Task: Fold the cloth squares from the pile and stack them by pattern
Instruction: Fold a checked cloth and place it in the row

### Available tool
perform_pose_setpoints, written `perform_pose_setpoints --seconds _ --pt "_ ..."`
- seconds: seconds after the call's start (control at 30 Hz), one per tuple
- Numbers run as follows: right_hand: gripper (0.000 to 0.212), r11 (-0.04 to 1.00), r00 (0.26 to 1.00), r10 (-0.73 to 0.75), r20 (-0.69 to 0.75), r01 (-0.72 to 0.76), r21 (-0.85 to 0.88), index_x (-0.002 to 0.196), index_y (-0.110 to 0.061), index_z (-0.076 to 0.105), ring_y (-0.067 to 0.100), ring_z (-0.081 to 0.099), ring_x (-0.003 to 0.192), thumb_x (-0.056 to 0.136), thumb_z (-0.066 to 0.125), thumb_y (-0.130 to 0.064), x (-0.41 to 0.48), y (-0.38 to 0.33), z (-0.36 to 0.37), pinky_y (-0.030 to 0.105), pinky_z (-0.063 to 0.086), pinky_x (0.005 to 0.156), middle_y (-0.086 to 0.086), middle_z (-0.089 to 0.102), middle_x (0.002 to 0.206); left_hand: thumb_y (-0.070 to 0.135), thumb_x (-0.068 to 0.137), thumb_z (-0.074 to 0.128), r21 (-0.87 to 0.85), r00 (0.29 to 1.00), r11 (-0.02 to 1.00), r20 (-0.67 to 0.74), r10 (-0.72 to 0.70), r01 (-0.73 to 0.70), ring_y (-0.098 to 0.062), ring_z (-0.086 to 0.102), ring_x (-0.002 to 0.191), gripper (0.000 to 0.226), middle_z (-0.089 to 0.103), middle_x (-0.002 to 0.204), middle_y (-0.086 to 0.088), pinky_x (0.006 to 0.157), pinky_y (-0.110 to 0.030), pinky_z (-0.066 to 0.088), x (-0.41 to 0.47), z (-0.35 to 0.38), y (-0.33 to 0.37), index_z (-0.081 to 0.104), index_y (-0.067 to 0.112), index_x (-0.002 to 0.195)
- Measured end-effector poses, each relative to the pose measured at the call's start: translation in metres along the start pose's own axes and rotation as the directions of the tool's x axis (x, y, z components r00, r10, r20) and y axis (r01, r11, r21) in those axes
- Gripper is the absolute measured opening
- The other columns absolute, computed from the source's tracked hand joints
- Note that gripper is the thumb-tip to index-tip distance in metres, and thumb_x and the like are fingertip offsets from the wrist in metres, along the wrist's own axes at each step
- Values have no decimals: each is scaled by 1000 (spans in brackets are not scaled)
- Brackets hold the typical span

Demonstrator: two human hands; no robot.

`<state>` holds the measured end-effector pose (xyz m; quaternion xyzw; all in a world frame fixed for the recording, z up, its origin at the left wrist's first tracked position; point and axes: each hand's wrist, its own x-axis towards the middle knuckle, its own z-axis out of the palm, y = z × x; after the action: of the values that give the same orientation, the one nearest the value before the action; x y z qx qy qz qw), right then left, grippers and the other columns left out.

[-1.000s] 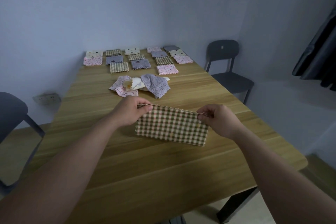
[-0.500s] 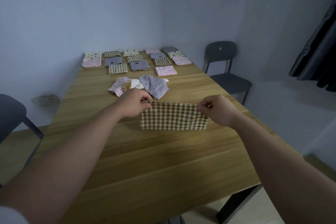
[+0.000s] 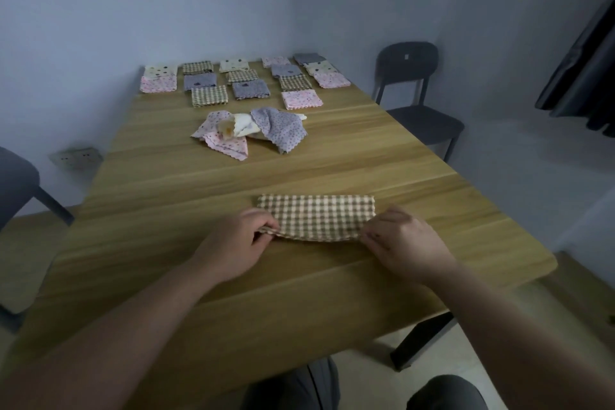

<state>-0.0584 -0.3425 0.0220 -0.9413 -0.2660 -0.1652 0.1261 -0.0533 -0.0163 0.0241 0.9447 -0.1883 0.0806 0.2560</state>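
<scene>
A brown checked cloth (image 3: 316,216) lies folded in half on the wooden table (image 3: 166,196) in front of me. My left hand (image 3: 238,243) pinches its near left corner and my right hand (image 3: 404,243) pinches its near right corner, both low at the table. Farther back lies the loose pile (image 3: 253,130) of pink, cream and grey spotted squares. At the far end several folded squares (image 3: 244,81) are laid out in rows: checked, grey, pink and cream dotted.
A dark chair (image 3: 414,93) stands at the table's right side and another chair (image 3: 16,183) at the left. The table's right edge and corner are close to my right hand. A wall socket (image 3: 76,158) sits low on the left wall.
Both hands brought the held far edge of the checked cloth toward me and down, so the cloth now lies doubled over on the table. The camera tilted down.
</scene>
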Motion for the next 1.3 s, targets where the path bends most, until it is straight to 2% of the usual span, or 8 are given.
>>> perform_pose_setpoints --seconds 0.1,0.2,0.33,0.4,0.47,0.6,0.77,1.3 --pt "19 1000 999 9 39 -8 -25 102 -31 77 12 59 98 92 64 -42 -9 -3 2 38 53 86 -13 71 105 20 92 69 45 999 998 33 43 -44 -7 64 109 17 67 120 16 96 -35 53 -13 5 -3 73 27 107" --pt "30 997 997 54 -49 -56 -46 94 -30 77 12 58 98 93 60 -53 -4 -11 -1 35 49 85 -13 70 103 48 91 60 207 994 973 -26 110 -103 -7 61 114 26 68 116 16 104 -40 47 -8 0 4 72 31 106" --pt "29 997 981 76 -179 -76 8 91 -17 78 24 65 93 96 57 -37 25 -32 10 39 53 81 -1 74 100 50 101 45 204 998 979 -44 39 -29 -13 52 126 41 62 134 9 108 -36 39 17 2 29 66 25 127" --pt "28 992 985 123 -123 -119 41 101 -14 77 29 66 100 95 53 -27 43 -45 19 41 55 86 5 73 107 38 106 41 190 1000 982 -23 -15 19 -15 44 135 41 53 145 6 115 -37 36 32 15 41 57 22 140" --pt "36 976 979 202 25 -203 73 125 -12 68 30 58 123 96 47 -19 58 -55 30 40 49 103 8 66 129 29 106 39 184 999 982 22 -45 41 -19 36 144 45 45 154 1 121 -37 28 44 29 48 47 17 149" --pt "52 944 928 277 251 -311 107 158 -13 30 23 17 155 108 30 -27 67 -62 52 33 13 124 6 28 165 29 108 27 243 973 963 169 -160 117 -20 10 155 55 18 168 -1 126 -39 7 56 55 42 21 15 160" --pt "59 938 876 333 350 -344 -30 163 -20 10 16 -4 156 108 15 -43 62 -59 59 34 -5 125 -3 4 170 46 108 14 330 953 931 197 -230 157 -17 -2 156 59 4 170 7 126 -43 -4 54 62 29 10 25 163" --pt "66 817 701 559 443 -557 -150 162 -32 -2 22 -21 153 102 3 -60 49 -10 34 55 -11 123 -6 -11 169 59 103 2 388 894 895 285 -345 222 -18 -19 154 65 -18 168 7 123 -54 -12 54 42 10 -10 31 160"
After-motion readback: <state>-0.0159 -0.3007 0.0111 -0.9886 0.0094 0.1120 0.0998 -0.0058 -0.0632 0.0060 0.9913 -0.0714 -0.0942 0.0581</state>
